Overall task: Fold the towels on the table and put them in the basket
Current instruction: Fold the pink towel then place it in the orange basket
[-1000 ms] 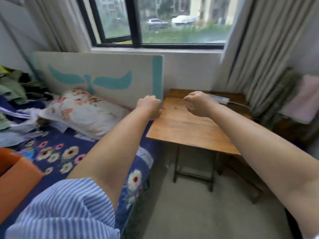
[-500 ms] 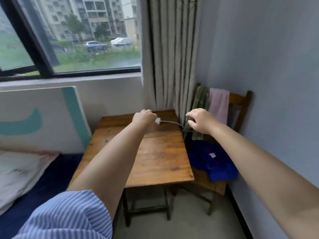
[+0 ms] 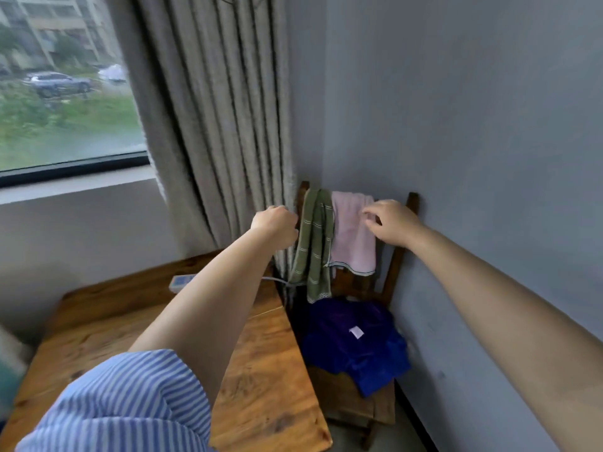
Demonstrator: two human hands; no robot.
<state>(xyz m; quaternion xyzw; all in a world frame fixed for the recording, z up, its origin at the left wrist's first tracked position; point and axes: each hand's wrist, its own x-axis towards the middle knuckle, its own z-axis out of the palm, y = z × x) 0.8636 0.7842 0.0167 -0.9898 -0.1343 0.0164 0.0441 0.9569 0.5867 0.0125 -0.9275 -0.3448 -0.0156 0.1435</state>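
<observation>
Head view, near to far: wooden table (image 3: 261,370) lower centre. Left hand (image 3: 275,223) fisted, empty, beside green striped towel (image 3: 313,243). Right hand (image 3: 390,223) loosely spread, fingertips at pink towel (image 3: 354,236), both draped over chair back (image 3: 411,203) (centre frame). Soft, light, limp; likely best pinched at top fold.

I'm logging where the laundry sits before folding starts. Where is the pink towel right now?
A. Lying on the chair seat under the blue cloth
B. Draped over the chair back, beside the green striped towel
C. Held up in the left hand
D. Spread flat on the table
B: the pink towel hangs over the chair back next to the green striped towel, with the right hand at its top edge.
</observation>
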